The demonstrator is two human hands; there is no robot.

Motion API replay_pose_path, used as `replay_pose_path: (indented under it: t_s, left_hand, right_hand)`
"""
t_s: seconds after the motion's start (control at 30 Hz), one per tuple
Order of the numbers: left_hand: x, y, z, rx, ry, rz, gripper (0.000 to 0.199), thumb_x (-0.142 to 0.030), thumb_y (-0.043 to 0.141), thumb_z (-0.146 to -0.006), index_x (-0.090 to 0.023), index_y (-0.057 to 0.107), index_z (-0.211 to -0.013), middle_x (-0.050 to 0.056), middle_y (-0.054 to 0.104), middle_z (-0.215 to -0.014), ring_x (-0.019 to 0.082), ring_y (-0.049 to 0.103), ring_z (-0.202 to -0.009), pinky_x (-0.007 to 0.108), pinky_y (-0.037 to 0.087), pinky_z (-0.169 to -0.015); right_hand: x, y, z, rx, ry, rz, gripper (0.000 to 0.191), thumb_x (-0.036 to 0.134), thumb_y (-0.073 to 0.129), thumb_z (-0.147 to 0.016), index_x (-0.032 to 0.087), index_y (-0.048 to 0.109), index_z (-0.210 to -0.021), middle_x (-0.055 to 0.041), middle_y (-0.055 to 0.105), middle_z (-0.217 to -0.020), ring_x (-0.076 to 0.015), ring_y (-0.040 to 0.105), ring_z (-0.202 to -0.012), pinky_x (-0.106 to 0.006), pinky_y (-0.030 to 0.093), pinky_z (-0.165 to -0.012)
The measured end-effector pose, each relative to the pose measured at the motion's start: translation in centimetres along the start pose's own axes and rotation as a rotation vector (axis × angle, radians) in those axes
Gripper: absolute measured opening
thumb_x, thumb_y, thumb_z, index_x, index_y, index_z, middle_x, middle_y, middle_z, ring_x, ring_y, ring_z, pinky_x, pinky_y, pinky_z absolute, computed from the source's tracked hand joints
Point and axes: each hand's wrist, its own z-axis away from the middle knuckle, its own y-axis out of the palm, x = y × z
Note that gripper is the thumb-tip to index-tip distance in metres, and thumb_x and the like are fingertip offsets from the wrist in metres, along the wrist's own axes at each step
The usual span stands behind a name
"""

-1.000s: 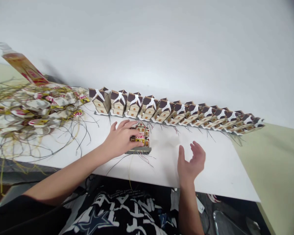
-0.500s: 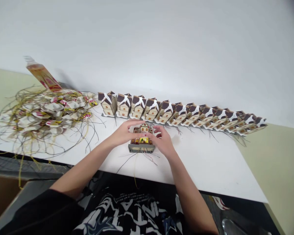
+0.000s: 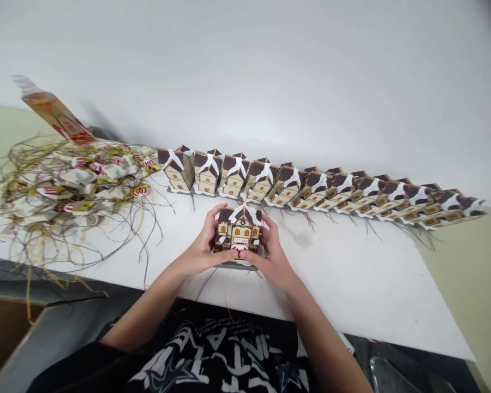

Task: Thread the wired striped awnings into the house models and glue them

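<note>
Bracing the house (image 3: 241,231) upright, two-handed

Position: the house is standing roughly upright near the front edge of the tabletop (image 3: 352,278), its front facing the person. Fingers are hiding the sides, so I am not confirming that the base is resting flat.

Hands: the left hand (image 3: 204,250) is gripping one side, the right hand (image 3: 275,256) the other. Both thumbs are meeting low on the front, touching the striped awning (image 3: 240,248).

Change: half a second ago the house was leaning back, underside showing; now it is presenting its roof and front. The right hand, hanging free a second ago, is now sharing the hold.

Reading: the work is probably shifting to a two-sided grip, with the thumbs steadying or pressing the awning. Whether it is holding by itself, I cannot tell.

Surroundings: a dark wire (image 3: 205,283) is trailing in front. Behind, a row of houses (image 3: 288,188) is lining the tabletop. Far left, a pile of wired pieces (image 3: 71,177) is lying before a bottle (image 3: 59,117).
</note>
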Motion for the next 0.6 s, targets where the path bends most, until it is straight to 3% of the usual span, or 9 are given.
replay_pose_path:
  t_s: [0.07, 0.2, 0.4, 0.6]
  left_hand:
    - [0.3, -0.2, 0.2, -0.004, 0.029, -0.026, 0.097, -0.028, 0.078, -0.078, -0.037, 0.012, -0.149, 0.01, 0.032, -0.149, 0.03, 0.049, -0.129, 0.04, 0.047, -0.104]
    - [0.7, -0.3, 0.3, -0.003, 0.045, -0.026, 0.101, -0.029, 0.077, -0.079, -0.035, 0.008, -0.152, 0.011, 0.029, -0.153, 0.033, 0.04, -0.138, 0.046, 0.038, -0.114]
    - [1.4, -0.2, 0.4, -0.032, 0.062, -0.043, 0.096, -0.031, 0.077, -0.08, -0.034, 0.011, -0.15, 0.011, 0.029, -0.151, 0.034, 0.036, -0.139, 0.049, 0.034, -0.116]
    - [1.2, -0.1, 0.2, -0.06, 0.068, -0.099, 0.092, -0.034, 0.075, -0.082, -0.032, 0.011, -0.148, 0.012, 0.027, -0.149, 0.032, 0.037, -0.137, 0.047, 0.034, -0.116]
  right_hand:
    - [-0.3, 0.3, 0.1, 0.023, -0.019, -0.032, 0.097, 0.04, 0.079, -0.079, 0.032, 0.012, -0.148, -0.0117, 0.042, -0.143, -0.0249, 0.051, -0.126, -0.046, 0.046, -0.105]
    - [-0.5, 0.7, 0.0, 0.051, -0.052, -0.023, 0.088, 0.041, 0.076, -0.082, 0.029, 0.02, -0.149, -0.011, 0.035, -0.151, -0.0255, 0.04, -0.137, -0.044, 0.04, -0.112]
    - [-0.9, 1.0, 0.1, 0.077, -0.056, -0.023, 0.086, 0.045, 0.069, -0.088, 0.027, 0.013, -0.151, -0.013, 0.029, -0.155, -0.0263, 0.039, -0.138, -0.043, 0.044, -0.11]
    - [-1.0, 1.2, 0.1, 0.079, -0.073, 0.017, 0.084, 0.049, 0.061, -0.092, 0.027, 0.008, -0.153, -0.0105, 0.023, -0.158, -0.026, 0.033, -0.143, -0.044, 0.035, -0.117]
